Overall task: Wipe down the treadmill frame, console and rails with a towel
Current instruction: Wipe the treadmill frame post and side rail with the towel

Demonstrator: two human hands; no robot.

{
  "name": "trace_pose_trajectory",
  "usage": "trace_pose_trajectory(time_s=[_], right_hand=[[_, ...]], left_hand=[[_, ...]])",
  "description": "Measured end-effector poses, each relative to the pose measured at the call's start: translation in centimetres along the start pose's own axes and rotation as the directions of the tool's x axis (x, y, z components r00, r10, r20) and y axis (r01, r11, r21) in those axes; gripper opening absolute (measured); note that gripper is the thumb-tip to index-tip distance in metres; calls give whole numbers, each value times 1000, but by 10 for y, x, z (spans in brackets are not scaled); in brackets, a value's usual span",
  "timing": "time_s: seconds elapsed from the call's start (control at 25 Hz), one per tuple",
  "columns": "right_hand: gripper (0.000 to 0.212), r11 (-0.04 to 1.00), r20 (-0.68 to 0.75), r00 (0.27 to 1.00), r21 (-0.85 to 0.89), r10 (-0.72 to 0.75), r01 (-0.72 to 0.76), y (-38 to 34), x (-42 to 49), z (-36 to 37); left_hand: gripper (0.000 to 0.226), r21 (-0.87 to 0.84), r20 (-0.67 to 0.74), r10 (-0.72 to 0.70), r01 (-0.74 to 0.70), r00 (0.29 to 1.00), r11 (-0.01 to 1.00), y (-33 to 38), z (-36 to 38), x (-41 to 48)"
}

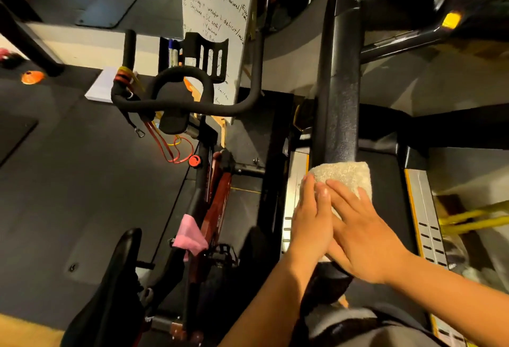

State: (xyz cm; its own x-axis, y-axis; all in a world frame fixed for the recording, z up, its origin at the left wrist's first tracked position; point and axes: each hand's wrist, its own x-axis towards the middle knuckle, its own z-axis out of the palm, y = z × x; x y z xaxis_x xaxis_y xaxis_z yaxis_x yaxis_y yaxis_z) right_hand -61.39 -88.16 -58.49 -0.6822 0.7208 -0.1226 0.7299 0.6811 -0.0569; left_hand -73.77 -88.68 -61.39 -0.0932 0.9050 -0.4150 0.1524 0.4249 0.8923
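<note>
A thick black treadmill rail [340,93] runs from the top of the view down toward me. A beige towel [344,174] is wrapped over the rail near its lower part. My left hand [312,217] presses the towel's left side with fingers straight and together. My right hand [363,231] lies flat over the towel's right side, its fingers overlapping the left hand's. Both hands clasp the towel around the rail. Below the hands the rail's black end [327,280] shows. The treadmill's black belt [385,181] and silver side strip [425,214] lie underneath.
A red exercise bike [214,209] with black handlebars [176,98] and a pink cloth [190,233] stands close on the left. A whiteboard [220,16] with handwriting leans behind it. Yellow bars [473,220] sit at the right, an orange cone [32,76] far left.
</note>
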Motion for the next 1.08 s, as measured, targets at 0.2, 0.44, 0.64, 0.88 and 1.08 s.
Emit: trace_pose_trajectory(time_s=[0.2,0.44,0.64,0.88,1.08], right_hand=[[70,963,162,976,-251,146,-102,-15,65,-12],[65,991,80,996,-127,43,-33,-32,16,-6],[44,980,91,981,-88,-169,177,-20,1,-9],[70,965,176,980,-225,-98,137,8,86,-11],[43,997,-75,994,-5,-81,81,11,18,-7]], left_hand=[[43,-328,49,-266,267,963,906,12,-21,41],[44,-542,222,-328,396,918,742,-20,-11,-2],[46,-644,233,-319,391,919,657,-47,4,-6],[42,-546,136,-178,224,975,808,-32,-4,28],[44,-472,49,-138,145,989,870,-36,8,1]])
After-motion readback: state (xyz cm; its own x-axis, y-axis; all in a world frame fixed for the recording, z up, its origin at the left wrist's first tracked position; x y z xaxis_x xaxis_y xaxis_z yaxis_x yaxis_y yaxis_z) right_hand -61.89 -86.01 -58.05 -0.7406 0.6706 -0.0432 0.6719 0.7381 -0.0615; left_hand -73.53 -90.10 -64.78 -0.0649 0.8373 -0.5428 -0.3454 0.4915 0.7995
